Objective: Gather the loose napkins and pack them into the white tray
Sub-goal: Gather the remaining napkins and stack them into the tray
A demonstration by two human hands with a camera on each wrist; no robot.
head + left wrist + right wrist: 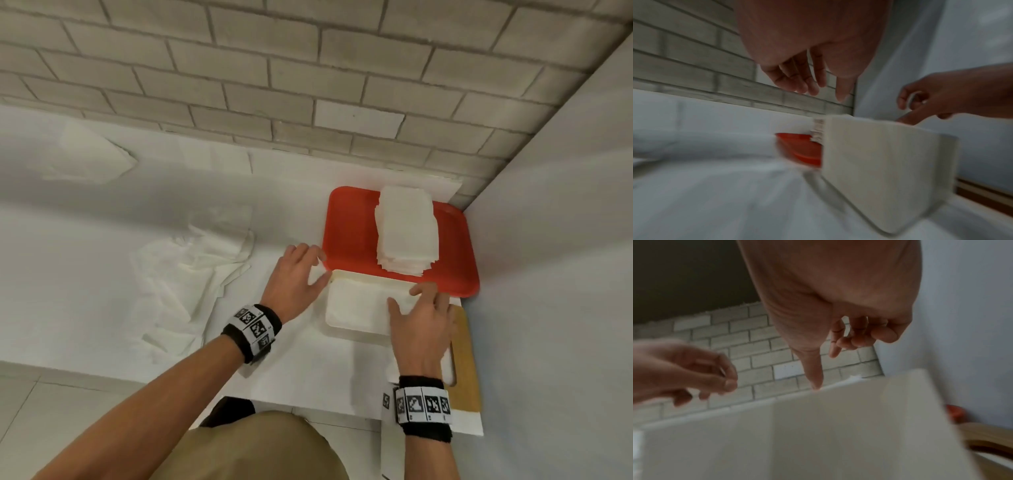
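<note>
Your right hand lies flat with loose fingers over the one shallow white plastic tray. Your left hand is loose too, touching its left edge. I think you next grab the crumpled white paper napkins; I cannot count them. Farther back is one red tray with one neat napkin stack.

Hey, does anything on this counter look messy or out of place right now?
Yes. Loose napkins lie crumpled and overlapping on the counter left of the white tray, and more lie askew near the brick wall. The stack on the red tray looks tidy.
</note>
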